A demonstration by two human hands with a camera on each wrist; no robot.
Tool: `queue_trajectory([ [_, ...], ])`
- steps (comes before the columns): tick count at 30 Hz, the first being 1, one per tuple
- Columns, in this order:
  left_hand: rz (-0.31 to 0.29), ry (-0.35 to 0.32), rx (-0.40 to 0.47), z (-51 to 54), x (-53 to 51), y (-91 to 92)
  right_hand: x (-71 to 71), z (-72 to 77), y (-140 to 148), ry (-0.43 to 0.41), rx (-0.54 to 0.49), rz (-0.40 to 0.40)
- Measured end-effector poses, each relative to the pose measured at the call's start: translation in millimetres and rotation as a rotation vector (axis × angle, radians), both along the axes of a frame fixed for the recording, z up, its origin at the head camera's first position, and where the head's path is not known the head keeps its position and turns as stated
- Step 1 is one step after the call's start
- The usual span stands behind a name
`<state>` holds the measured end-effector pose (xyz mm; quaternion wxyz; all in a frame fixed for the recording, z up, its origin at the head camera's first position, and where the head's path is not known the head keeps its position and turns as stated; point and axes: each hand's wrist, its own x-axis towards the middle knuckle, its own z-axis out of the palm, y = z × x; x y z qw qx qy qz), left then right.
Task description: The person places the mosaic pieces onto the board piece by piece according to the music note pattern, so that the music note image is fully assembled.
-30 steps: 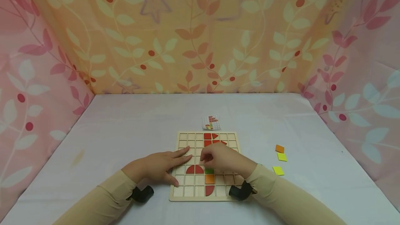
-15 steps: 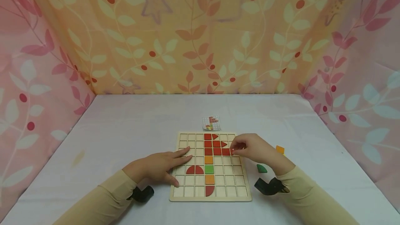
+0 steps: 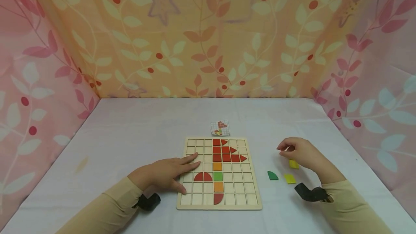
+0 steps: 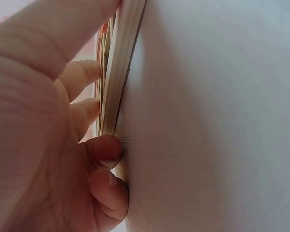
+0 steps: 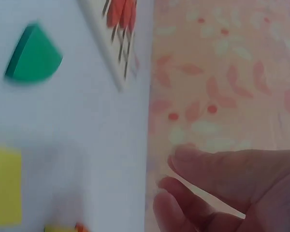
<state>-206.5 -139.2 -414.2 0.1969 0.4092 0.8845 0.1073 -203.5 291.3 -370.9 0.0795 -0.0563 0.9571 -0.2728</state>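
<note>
My left hand [image 3: 162,172] rests on the left side of the wooden grid board [image 3: 240,187] with index and middle fingers stretched out; in the left wrist view, its fingers [image 4: 84,77] lie along the board's edge. To the board's right, my right hand [image 3: 300,153] hovers above the loose pieces. A small gap shows between its thumb and fingers [image 5: 217,169], with nothing seen between them. Beneath the hand lies a yellow square [image 3: 294,164], partly covered. Nearer me are another yellow square [image 3: 290,178] and a green quarter-circle piece [image 3: 272,175].
On the board sit red squares [image 3: 216,150] and triangles, orange squares [image 3: 218,187], a green square [image 3: 217,176] and red quarter circles [image 3: 203,177]. A small pattern card [image 3: 220,128] lies behind the board. Patterned cloth [image 3: 208,35] surrounds the white table [image 3: 146,125].
My right hand has moved right, from the board's middle, past the red triangle at its right edge, to the loose pieces. The left hand has stayed in place.
</note>
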Motion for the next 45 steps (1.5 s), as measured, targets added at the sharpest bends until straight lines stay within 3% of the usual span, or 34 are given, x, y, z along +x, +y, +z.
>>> queue_trajectory([
  [13,-0.003,-0.002,0.004,-2.1,-0.3,-0.9,-12.9,-22.9,46,-0.158,0.054,-0.152],
  [20,0.001,-0.003,0.006,-0.6,0.3,-0.9,-21.5,-32.3,53,-0.177,0.048,-0.13],
  [29,0.008,-0.005,-0.001,-0.6,0.5,-0.3,-24.6,-31.9,50,-0.213,0.062,-0.116],
  [37,0.003,-0.001,-0.002,-2.0,-0.3,-0.8,-24.6,-21.9,29,-0.145,0.052,-0.012],
  [45,-0.004,0.0,0.005,-1.3,0.1,-1.1,-27.4,-5.4,-22,-0.093,-0.029,0.081],
])
